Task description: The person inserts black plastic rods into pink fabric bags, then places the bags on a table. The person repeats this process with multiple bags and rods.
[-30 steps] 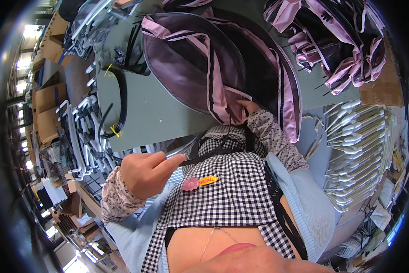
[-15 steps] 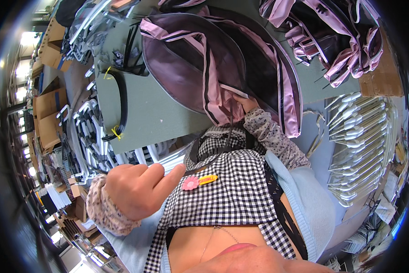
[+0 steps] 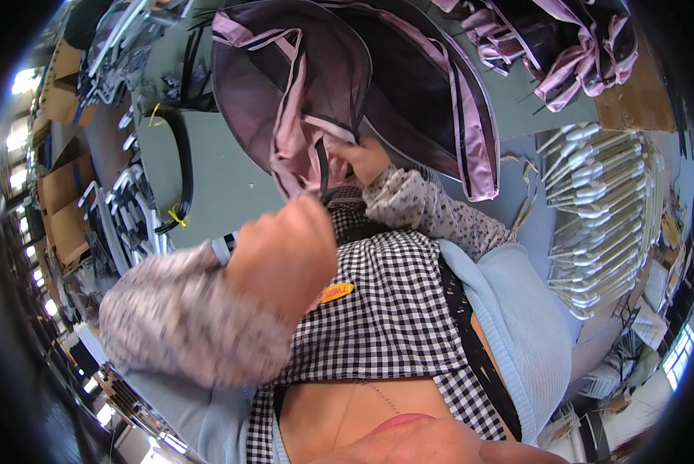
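Observation:
A dark mesh piece [image 3: 320, 58] with pink trim and wire-like curved rims lies across the table, its near end by my body. My right hand [image 3: 362, 161] is closed on the pink fabric [image 3: 289, 135] at that near end. A thin black strip [image 3: 322, 164] runs down from there toward my left hand [image 3: 281, 251]. The left hand is closed and blurred by motion, over the front of my checkered apron [image 3: 386, 332]. The strip seems to end in its fingers, though their grip is partly hidden.
More pink-and-black mesh pieces [image 3: 571, 58] are heaped at the far right of the green table [image 3: 223, 174]. Black strips tied with yellow [image 3: 185, 162] lie on the left. White rods [image 3: 602, 216] stand in rows at the right. Cardboard boxes [image 3: 65, 193] are at the left.
My left hand has moved up and to the right, closer to the mesh piece. The strip between my hands is shorter in view. The right hand keeps hold of the fabric; the view has shifted.

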Demonstrator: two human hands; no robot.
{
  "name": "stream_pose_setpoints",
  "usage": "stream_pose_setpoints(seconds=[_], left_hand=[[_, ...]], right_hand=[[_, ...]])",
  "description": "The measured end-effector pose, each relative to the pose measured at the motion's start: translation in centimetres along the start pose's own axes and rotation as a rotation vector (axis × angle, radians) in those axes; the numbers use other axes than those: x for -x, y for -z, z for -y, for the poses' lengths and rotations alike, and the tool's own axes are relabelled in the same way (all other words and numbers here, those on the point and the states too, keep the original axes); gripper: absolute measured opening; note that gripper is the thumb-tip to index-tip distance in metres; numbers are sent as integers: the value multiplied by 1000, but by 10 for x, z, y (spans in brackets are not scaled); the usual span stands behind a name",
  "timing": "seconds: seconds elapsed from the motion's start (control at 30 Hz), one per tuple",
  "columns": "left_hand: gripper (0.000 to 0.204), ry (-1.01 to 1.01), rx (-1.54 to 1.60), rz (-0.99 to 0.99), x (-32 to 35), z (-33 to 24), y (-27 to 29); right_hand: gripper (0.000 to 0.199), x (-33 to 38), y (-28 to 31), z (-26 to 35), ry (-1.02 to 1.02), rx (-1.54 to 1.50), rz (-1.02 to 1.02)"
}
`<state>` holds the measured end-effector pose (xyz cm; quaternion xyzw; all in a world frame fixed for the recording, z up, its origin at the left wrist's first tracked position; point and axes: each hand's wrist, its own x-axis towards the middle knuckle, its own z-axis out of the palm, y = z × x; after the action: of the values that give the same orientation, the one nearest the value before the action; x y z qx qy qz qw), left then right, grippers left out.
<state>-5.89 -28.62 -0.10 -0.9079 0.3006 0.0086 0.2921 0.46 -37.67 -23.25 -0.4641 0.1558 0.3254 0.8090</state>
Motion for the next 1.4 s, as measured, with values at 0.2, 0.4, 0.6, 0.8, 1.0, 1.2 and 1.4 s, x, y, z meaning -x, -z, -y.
stream_pose_setpoints(seconds=[0.2,0.4,0.6,0.8,1.0,1.2,1.4], left_hand=[[22,56,419,349,-69,30,-106],[35,235,1084,-76,-6,74,-134],[33,109,1832,-354,42,79,-115],[32,311,2029,0,92,130,-105],[32,166,1880,-277,52,165,-87],[38,-56,1547,-485,80,247,-164],[37,-75,1515,-856,70,273,-164]], right_hand=[[37,40,-35,19,314,-70,76],[32,17,-5,113,1249,1039,143],[29,-23,-28,167,1583,885,352],[36,-40,-43,212,1510,1087,254],[27,-22,-123,186,1928,1623,435],[26,-30,-96,197,1761,1804,160],[26,-48,-90,195,1613,1831,-33]])
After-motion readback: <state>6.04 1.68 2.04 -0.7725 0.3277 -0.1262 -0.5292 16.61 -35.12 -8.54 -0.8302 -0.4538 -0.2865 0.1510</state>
